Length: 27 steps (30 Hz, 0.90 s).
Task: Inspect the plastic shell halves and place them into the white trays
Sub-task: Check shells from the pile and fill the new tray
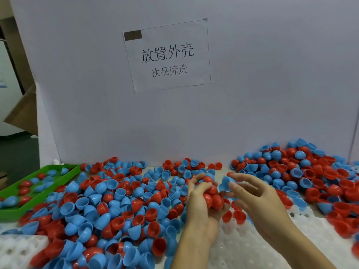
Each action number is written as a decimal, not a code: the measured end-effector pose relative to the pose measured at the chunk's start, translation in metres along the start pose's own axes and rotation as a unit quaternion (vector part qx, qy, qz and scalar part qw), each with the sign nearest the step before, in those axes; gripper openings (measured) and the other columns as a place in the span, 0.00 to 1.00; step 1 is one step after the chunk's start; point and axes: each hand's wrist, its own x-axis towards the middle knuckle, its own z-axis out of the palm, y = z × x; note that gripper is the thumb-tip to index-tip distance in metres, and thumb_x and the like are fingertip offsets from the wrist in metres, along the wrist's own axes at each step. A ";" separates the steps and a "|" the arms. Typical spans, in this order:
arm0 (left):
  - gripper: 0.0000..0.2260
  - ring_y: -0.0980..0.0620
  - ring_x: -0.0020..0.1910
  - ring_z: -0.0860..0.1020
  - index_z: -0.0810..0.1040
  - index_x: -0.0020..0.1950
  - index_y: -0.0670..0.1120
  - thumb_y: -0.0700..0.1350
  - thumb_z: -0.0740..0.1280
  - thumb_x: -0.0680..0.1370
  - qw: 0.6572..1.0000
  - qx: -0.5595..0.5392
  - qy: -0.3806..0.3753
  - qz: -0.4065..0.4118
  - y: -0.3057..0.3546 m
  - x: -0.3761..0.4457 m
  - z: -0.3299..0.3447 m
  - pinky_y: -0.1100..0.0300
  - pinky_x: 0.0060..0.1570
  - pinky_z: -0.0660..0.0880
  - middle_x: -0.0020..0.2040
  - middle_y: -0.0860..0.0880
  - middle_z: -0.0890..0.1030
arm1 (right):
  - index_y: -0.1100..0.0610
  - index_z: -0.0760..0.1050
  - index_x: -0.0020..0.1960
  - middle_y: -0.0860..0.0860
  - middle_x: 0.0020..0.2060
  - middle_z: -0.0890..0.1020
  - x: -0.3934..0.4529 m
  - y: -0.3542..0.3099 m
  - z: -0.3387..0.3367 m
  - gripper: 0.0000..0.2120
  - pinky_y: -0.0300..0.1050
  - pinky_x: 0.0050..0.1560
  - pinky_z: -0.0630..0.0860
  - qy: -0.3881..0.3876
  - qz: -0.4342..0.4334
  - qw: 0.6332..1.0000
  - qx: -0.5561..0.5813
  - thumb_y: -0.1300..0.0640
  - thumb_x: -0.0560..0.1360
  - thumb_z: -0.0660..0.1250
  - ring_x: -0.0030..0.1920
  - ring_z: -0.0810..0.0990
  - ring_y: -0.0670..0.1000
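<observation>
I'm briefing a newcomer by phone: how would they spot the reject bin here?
Start at the big white backboard with the paper sign. Follow its foot to the far left: there lies a shallow green plastic tray, holding few red and blue shell halves. It is the only green thing.

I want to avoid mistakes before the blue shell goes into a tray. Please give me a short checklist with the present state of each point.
1. Right hand holds one blue shell between thumb and fingertips: ok.
2. Left hand grips the bunch of red shells firmly, none slipping: ok.
3. Blue shell free of cracks or defects: cannot tell, the picture is too blurred.
4. White tray under the hands has free holes: ok, several empty holes show.
5. Tray surface free of loose shells: not ok, red shells lie on it near the hands.
6. Green tray at the left has room for bad pieces: ok.
</observation>
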 end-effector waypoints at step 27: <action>0.14 0.41 0.41 0.82 0.80 0.60 0.48 0.36 0.66 0.76 0.999 -0.030 -0.001 -0.020 0.000 -0.004 0.002 0.53 0.32 0.79 0.53 0.36 0.82 | 0.45 0.83 0.50 0.48 0.39 0.86 -0.011 -0.017 0.003 0.15 0.37 0.43 0.81 -0.030 -0.061 0.987 -0.145 0.65 0.74 0.72 0.43 0.84 0.44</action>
